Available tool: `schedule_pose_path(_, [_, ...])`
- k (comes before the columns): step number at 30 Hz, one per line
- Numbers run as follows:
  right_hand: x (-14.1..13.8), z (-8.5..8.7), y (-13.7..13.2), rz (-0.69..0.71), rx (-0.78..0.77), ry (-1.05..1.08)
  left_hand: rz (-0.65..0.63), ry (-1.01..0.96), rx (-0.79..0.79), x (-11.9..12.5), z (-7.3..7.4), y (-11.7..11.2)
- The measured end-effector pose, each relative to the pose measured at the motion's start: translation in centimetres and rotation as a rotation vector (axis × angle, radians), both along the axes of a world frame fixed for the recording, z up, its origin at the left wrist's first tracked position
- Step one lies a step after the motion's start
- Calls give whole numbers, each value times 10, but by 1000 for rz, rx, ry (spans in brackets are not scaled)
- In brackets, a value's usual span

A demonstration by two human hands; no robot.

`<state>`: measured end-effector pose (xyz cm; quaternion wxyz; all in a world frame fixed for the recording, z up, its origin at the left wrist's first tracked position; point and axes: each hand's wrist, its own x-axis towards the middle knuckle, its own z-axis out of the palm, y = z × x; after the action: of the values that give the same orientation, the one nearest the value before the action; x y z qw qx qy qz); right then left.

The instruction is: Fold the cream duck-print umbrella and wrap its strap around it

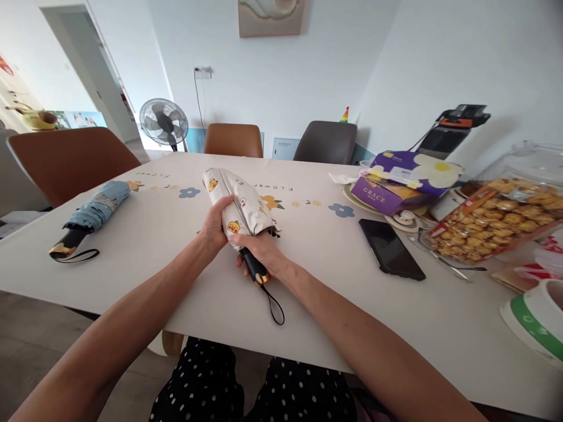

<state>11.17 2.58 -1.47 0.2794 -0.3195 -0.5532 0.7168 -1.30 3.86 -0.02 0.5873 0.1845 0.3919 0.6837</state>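
A white folding umbrella (241,199) with yellow cartoon prints is held at a slant over the table, its cloth loosely gathered. My left hand (216,224) closes round the left side of the cloth, with the thumb on top. At the lower end of the cloth, my right hand (261,252) is wrapped about the umbrella near its black and gold handle, the fingers partly hidden beneath. A black wrist strap hangs from the handle. To the left lies a light blue folded umbrella (101,205), untouched, its black handle toward me.
The flower-printed table (176,293) spreads before me. On the right are a black phone (391,249), glasses (444,258), a purple tissue pack (413,170), a clear jar of biscuits (497,211) and a green-white roll (536,319). Chairs and a fan (164,122) stand beyond.
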Motion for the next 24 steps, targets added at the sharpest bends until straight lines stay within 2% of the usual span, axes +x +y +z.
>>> schedule_pose_path(4, [-1, -2, 0, 104, -136, 71, -40, 53, -66, -2, -6, 2])
schedule_pose_path(9, [-1, -5, 1, 164, -268, 107, -38, 111, -48, -16, -14, 12])
schedule_pose_path(16, [3, 1, -7, 323, -314, 77, 240, 135, -78, -68, -14, 25])
schedule_pose_path(18, [3, 3, -8, 292, -298, 92, 350, 84, -106, -83, -14, 25])
schedule_pose_path(20, [2, 4, -7, 201, -268, 126, 428, 15, -121, -92, -14, 24])
schedule_pose_path(24, [3, 1, 3, -90, -182, 135, 420, -54, -86, -90, -13, 21])
